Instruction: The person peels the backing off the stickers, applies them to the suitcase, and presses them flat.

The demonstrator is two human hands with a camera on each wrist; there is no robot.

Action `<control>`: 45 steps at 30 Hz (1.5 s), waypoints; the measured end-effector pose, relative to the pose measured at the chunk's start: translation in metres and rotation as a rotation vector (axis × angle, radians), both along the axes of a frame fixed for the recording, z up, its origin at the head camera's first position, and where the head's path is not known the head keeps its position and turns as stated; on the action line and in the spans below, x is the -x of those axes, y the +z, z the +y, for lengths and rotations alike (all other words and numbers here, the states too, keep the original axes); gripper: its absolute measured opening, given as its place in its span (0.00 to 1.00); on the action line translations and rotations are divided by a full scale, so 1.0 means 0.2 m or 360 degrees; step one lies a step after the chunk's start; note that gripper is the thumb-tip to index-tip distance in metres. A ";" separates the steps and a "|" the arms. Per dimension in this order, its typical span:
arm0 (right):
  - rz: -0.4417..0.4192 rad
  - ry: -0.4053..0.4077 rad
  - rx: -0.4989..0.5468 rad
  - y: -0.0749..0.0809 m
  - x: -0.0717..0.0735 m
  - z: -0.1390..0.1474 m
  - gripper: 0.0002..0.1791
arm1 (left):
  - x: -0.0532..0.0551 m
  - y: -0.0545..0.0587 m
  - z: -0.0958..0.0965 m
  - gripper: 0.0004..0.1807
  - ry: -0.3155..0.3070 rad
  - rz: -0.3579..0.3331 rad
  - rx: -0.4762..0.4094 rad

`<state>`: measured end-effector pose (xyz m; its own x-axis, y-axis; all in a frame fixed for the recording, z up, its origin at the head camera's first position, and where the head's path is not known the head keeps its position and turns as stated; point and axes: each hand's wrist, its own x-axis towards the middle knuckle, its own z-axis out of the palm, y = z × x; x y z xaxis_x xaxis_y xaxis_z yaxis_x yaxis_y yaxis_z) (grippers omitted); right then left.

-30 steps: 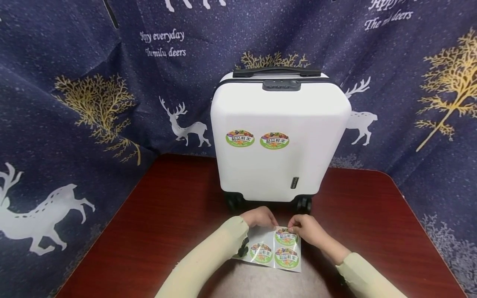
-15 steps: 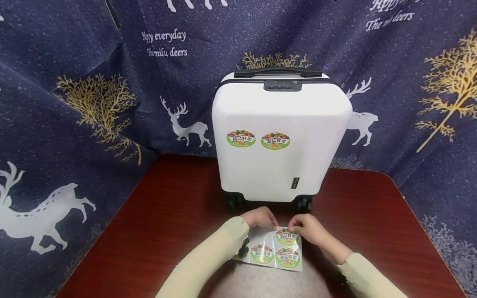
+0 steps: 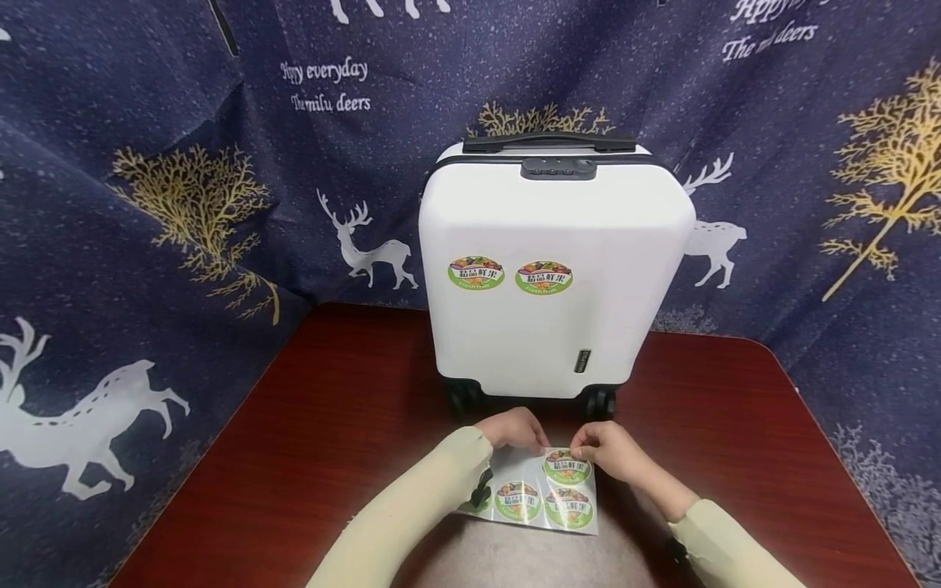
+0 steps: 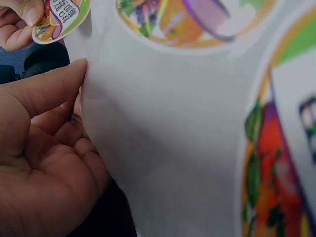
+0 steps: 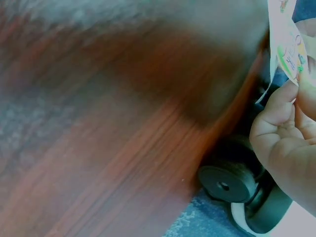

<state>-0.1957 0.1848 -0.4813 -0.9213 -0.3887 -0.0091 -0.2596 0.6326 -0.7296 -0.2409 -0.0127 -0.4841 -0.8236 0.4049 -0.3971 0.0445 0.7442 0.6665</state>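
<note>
A sheet of oval fruit stickers is held over the table in front of the suitcase. My left hand pinches its far edge between thumb and fingers, as the left wrist view shows on the hand. With thumb and forefinger, my right hand pinches the edge of the far right sticker. In the right wrist view that sticker's edge stands away from the backing at the fingertips of the right hand. Its remaining part appears to lie on the sheet.
A white suitcase stands upright on black wheels behind the hands. Two fruit stickers, a left one and a right one, are on its front. The dark red table meets a blue deer-print cloth behind.
My right hand has shifted very slightly right, still pinching the sticker's edge, and more of that sticker's top shows. My left hand keeps its hold on the sheet.
</note>
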 end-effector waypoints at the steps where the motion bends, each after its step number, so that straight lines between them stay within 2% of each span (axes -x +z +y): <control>1: 0.0001 0.0004 0.0002 0.00 0.00 0.00 0.05 | 0.00 0.00 0.00 0.06 -0.0001 -0.0001 -0.0001; 7: 0.0001 0.0041 0.0016 0.03 -0.01 -0.01 0.05 | 0.00 0.00 0.00 0.07 -0.0030 0.0012 0.0023; 14: -0.0013 0.0029 0.0002 0.03 -0.01 -0.01 0.05 | 0.00 0.01 0.00 0.07 -0.0047 0.0037 0.0037; 45: -0.0093 -0.0051 0.0003 0.06 -0.03 -0.01 0.04 | -0.01 0.01 0.00 0.06 -0.0012 0.0061 0.0034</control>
<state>-0.1904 0.1837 -0.4685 -0.9313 -0.3589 -0.0623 -0.1963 0.6385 -0.7442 -0.2380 -0.0121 -0.4823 -0.8352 0.4030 -0.3742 0.0752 0.7578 0.6482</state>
